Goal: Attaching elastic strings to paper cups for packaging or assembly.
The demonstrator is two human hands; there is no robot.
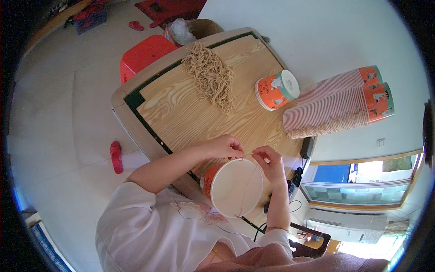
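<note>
Low in the frame's centre, an orange paper cup (235, 187) rests against the bench (181, 113). Left hand (226, 146) and right hand (268, 159) each pinch the string (248, 181); overtightening might tear the cup's rim.

Bare wood lies open between the paper bucket (235, 188) and the string pile (210, 75). Stacked cups (337, 106) and a short cup stack (275, 89) block the right.
</note>
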